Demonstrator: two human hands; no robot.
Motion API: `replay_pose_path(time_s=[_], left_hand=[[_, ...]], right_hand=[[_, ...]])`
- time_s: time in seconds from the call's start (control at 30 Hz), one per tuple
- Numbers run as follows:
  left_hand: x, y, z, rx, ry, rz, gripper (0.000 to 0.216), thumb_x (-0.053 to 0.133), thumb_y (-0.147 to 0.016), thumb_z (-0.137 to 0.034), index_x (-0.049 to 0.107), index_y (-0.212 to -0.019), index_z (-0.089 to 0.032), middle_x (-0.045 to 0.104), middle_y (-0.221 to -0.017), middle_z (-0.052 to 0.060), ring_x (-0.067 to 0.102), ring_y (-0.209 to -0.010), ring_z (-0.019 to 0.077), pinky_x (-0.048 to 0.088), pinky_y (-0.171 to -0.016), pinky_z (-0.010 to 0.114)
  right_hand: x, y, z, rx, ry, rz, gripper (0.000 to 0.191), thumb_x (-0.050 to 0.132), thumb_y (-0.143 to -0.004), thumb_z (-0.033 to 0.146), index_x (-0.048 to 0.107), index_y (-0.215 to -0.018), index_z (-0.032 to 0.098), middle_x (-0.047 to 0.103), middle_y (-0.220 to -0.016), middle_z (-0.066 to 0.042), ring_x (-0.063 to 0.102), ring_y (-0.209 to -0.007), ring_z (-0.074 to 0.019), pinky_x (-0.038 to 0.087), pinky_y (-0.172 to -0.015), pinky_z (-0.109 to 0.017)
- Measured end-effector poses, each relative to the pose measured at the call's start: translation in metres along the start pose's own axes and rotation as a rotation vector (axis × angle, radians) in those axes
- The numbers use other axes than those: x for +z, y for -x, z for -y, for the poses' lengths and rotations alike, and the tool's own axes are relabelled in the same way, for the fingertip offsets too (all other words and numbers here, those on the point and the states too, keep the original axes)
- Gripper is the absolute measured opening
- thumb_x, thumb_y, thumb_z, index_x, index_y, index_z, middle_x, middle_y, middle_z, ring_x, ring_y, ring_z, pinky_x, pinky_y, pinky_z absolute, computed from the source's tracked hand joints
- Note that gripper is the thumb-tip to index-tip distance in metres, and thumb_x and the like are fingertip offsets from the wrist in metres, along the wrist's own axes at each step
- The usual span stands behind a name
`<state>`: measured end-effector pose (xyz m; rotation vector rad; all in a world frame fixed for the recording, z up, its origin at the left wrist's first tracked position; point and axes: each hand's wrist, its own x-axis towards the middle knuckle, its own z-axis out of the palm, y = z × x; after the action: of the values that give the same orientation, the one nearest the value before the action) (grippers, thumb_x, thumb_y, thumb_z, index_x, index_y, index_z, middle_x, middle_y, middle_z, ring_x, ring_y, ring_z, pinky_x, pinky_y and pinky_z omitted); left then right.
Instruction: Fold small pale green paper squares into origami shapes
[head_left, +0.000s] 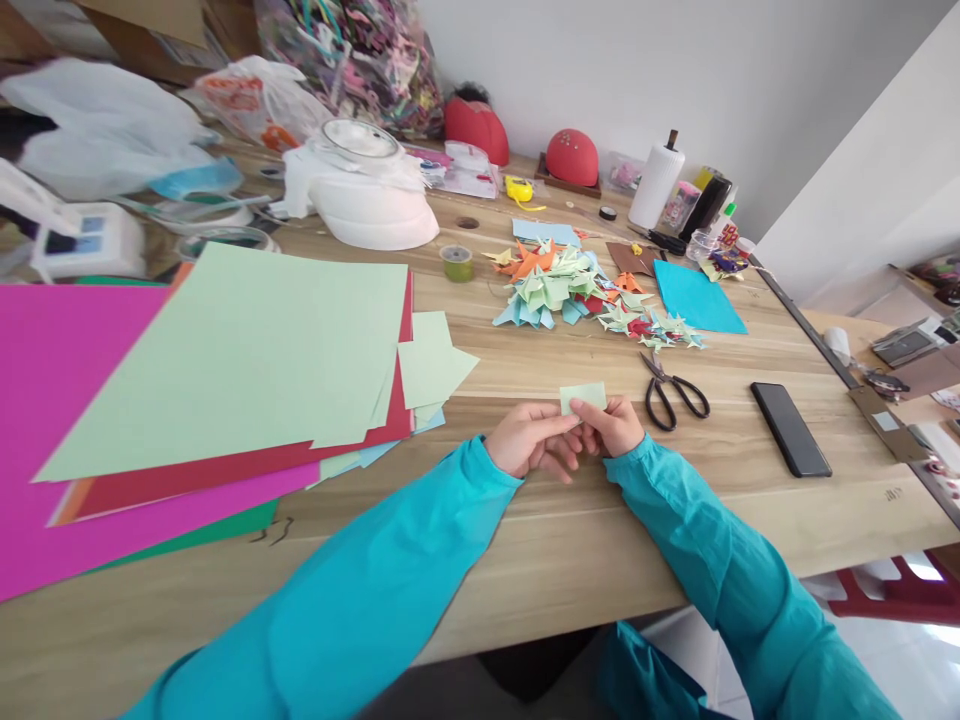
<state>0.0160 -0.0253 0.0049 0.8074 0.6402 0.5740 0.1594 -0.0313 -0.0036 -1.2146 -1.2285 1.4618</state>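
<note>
Between my two hands, just above the table, is a small pale green piece of paper [583, 395]. My left hand [534, 437] pinches its lower left side, some fingers curled beneath. My right hand [613, 428] grips the lower right side, thumb lying over the paper. Black-handled scissors [664, 390] lie right of my right hand, blades pointing away. Beyond my hands sits a heap of folded paper pieces [551, 285] in green, blue, orange and red. Left of my left hand are small pale green paper squares [429, 365], partly beside the large sheets.
Large pale green sheets [247, 350] top a stack with red and magenta paper [75, 380] at left. A phone [790, 428] lies at right. At the back stand white cap-shaped forms [375, 205], a tape roll [457, 263], a blue sheet [699, 296] and a white bottle [657, 182].
</note>
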Motion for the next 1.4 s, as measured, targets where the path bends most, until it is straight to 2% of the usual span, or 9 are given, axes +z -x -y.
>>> replay_pose_path(time_s=[0.17,0.3,0.5,0.67,0.93,1.1,1.23,1.4], left_hand=[[0.0,0.0,0.001,0.038,-0.004,0.029,0.022,0.067,-0.063,-0.029,0.058,-0.066,-0.009,0.061,-0.056,0.004,0.057,-0.045,0.013,0.05,-0.038,0.025],[0.0,0.001,0.003,0.06,0.002,0.03,0.022,0.068,-0.059,-0.028,0.056,-0.064,-0.009,0.06,-0.053,0.003,0.055,-0.04,0.0125,0.05,-0.037,0.026],[0.002,0.002,0.003,0.038,-0.085,-0.087,0.022,0.066,-0.058,-0.027,0.051,-0.057,-0.012,0.053,-0.04,-0.003,0.047,-0.028,0.009,0.042,-0.028,0.02],[0.001,0.002,0.003,0.06,-0.147,-0.138,0.024,0.065,-0.06,-0.029,0.048,-0.054,-0.014,0.05,-0.036,-0.004,0.044,-0.024,0.0087,0.037,-0.024,0.019],[0.002,0.003,0.0,0.077,-0.134,-0.052,0.029,0.067,-0.06,-0.036,0.049,-0.057,-0.013,0.051,-0.037,-0.004,0.045,-0.026,0.0087,0.038,-0.025,0.02],[0.002,0.002,0.002,0.106,-0.133,-0.067,0.029,0.068,-0.061,-0.035,0.05,-0.061,-0.013,0.052,-0.041,-0.004,0.048,-0.029,0.0087,0.042,-0.028,0.02],[0.001,0.001,0.002,0.112,-0.133,-0.066,0.03,0.068,-0.059,-0.036,0.05,-0.06,-0.013,0.052,-0.042,-0.004,0.048,-0.03,0.0088,0.043,-0.028,0.021],[0.001,0.0,0.001,0.131,-0.094,-0.127,0.027,0.066,-0.062,-0.035,0.051,-0.059,-0.012,0.052,-0.044,-0.003,0.048,-0.032,0.0085,0.043,-0.029,0.021]], right_hand=[[0.002,0.001,0.0,0.017,-0.007,0.077,0.047,0.058,-0.066,0.051,0.049,-0.039,0.014,0.046,-0.03,0.002,0.036,-0.024,-0.0047,0.024,-0.027,-0.018],[0.003,0.004,0.004,0.002,0.021,0.084,0.047,0.06,-0.064,0.05,0.048,-0.037,0.014,0.045,-0.03,0.003,0.035,-0.025,-0.0047,0.024,-0.028,-0.018],[0.007,0.007,0.012,-0.125,0.16,0.013,0.044,0.064,-0.06,0.048,0.046,-0.036,0.015,0.041,-0.029,0.004,0.032,-0.027,-0.0038,0.024,-0.031,-0.019],[0.005,0.005,0.01,-0.123,0.178,0.001,0.046,0.061,-0.062,0.05,0.045,-0.035,0.016,0.042,-0.029,0.004,0.032,-0.027,-0.0039,0.024,-0.031,-0.02],[0.001,0.003,0.007,-0.002,0.059,0.018,0.051,0.057,-0.064,0.055,0.046,-0.034,0.016,0.041,-0.025,0.003,0.03,-0.022,-0.0043,0.02,-0.028,-0.02],[-0.003,-0.003,0.0,-0.029,-0.087,-0.022,0.051,0.059,-0.063,0.052,0.04,-0.031,0.017,0.038,-0.023,0.004,0.029,-0.021,-0.0052,0.017,-0.028,-0.021],[-0.005,-0.007,-0.004,0.009,-0.111,0.003,0.052,0.055,-0.065,0.055,0.041,-0.033,0.017,0.04,-0.023,0.003,0.031,-0.022,-0.0057,0.018,-0.029,-0.021],[-0.006,-0.008,-0.004,0.032,-0.172,-0.021,0.049,0.057,-0.063,0.053,0.045,-0.033,0.017,0.043,-0.024,0.001,0.034,-0.022,-0.0067,0.019,-0.028,-0.021]])
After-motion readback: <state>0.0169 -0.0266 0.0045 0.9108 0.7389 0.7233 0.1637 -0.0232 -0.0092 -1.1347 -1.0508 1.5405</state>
